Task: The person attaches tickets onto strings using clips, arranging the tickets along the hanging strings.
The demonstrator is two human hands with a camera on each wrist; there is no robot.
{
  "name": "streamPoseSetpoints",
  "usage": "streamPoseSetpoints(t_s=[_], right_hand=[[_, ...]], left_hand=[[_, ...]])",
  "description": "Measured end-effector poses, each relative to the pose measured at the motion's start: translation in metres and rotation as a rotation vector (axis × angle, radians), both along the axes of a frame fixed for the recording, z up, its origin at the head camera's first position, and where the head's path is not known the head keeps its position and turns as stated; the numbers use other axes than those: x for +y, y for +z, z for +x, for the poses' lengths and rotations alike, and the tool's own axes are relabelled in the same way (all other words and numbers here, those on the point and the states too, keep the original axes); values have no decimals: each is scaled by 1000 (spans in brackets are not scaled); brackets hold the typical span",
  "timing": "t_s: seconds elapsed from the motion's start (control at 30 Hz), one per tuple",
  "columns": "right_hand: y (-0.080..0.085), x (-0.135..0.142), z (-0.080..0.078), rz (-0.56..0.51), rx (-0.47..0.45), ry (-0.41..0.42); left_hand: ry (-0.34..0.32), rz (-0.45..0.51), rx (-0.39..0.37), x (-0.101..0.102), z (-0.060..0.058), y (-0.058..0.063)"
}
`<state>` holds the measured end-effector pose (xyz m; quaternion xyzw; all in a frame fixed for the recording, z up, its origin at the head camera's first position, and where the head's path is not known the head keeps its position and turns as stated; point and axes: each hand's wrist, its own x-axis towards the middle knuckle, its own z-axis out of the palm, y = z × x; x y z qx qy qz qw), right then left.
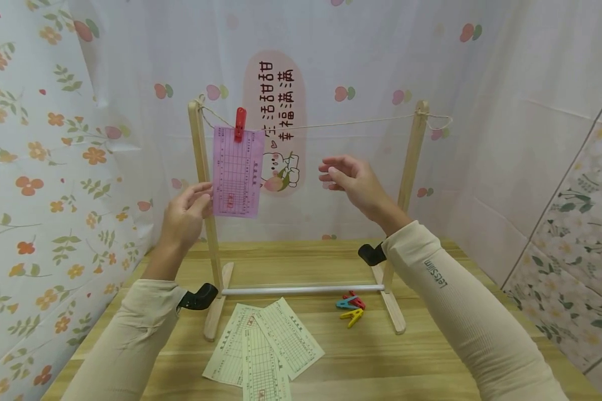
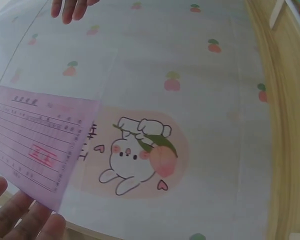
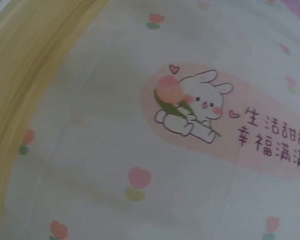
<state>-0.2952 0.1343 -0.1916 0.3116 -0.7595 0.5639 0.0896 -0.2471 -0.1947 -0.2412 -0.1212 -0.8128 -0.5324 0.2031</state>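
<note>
A pink printed slip [image 1: 237,178] hangs from the string [image 1: 331,123] by a red clothespin [image 1: 240,125] near the left post. My left hand [image 1: 183,214] is beside the slip's left edge, its fingers loosely bent. In the left wrist view, the fingers [image 2: 32,220] come right up to the slip's edge, with the thumb apart from it. To the right of the slip, my right hand [image 1: 356,181] is raised below the string, fingers relaxed and holding nothing. Only a sliver of this hand shows in the right wrist view.
Wooden posts [image 1: 412,156] hold up the string, joined low down by a white rod [image 1: 301,290]. Several pale yellow slips [image 1: 288,337] overlap on the wooden table [image 1: 371,367]. Right of them lie a blue clothespin [image 1: 348,302], a yellow clothespin [image 1: 352,317] and red ones.
</note>
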Motion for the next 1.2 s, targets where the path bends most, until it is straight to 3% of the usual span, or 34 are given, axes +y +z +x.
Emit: streamPoseSetpoints(t_s=[0.27, 0.57, 0.87, 1.2], right_hand=[[-29, 13, -2, 23, -23, -16], [-63, 24, -1, 49, -63, -50], [-95, 30, 1, 20, -155, -17], [-126, 38, 2, 27, -233, -8]], left_hand=[[7, -33, -32, -2, 1, -21], [-32, -39, -41, -4, 2, -47], [-103, -33, -85, 1, 2, -72], [-114, -62, -121, 11, 3, -95]])
